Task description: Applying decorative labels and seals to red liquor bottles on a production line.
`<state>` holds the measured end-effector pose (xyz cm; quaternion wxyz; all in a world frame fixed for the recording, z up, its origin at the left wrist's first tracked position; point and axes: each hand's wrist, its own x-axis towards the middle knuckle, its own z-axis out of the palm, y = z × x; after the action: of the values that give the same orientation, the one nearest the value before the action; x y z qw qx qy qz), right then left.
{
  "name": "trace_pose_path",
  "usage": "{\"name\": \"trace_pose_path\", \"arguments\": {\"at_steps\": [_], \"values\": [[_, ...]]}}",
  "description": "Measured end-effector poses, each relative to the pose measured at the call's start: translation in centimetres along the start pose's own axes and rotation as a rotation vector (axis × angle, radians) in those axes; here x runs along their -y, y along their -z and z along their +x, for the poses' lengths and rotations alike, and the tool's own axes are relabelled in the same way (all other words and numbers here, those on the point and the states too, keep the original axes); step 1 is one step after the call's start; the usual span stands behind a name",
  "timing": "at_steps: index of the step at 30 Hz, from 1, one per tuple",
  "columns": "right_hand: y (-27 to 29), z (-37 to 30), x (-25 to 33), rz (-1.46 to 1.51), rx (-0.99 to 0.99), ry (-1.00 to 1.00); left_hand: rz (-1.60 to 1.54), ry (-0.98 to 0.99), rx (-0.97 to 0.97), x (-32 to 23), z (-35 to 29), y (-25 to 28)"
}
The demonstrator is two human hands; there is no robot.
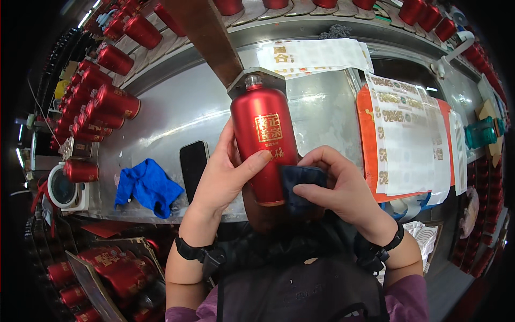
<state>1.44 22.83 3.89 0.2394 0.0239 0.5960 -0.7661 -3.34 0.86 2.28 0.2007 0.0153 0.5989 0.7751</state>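
Observation:
A glossy red bottle (264, 129) with gold lettering and a clear glass neck lies tilted in front of me, its neck pointing away. My left hand (230, 166) wraps its left side, thumb laid across the lower front. At the bottle's lower right, my right hand (338, 185) pinches a dark blue cloth pad (301, 188) between thumb and fingers, the pad against the bottle's side. The bottle's neck end rests at a dark angled holder (276, 79) on a brown post. The fingers behind the bottle are hidden.
Label sheets (407, 134) lie on an orange-red board (367, 145) at the right, with more white sheets (316, 55) at the back. A phone (193, 165) and a blue cloth (147, 185) lie on the metal table (161, 129). Red bottles (112, 102) crowd the left; a conveyor (295, 9) runs behind.

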Motion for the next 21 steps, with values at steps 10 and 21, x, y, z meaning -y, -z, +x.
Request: {"name": "trace_pose_path", "arguments": {"at_steps": [10, 21], "values": [[0.1, 0.4, -1.2, 0.01, -0.015, 0.065, 0.009, -0.004, -0.024, 0.1, -0.2, -0.2], [0.1, 0.8, -1.4, 0.003, -0.009, 0.069, 0.005, 0.001, -0.03, -0.1, -0.2, -0.2]]}}
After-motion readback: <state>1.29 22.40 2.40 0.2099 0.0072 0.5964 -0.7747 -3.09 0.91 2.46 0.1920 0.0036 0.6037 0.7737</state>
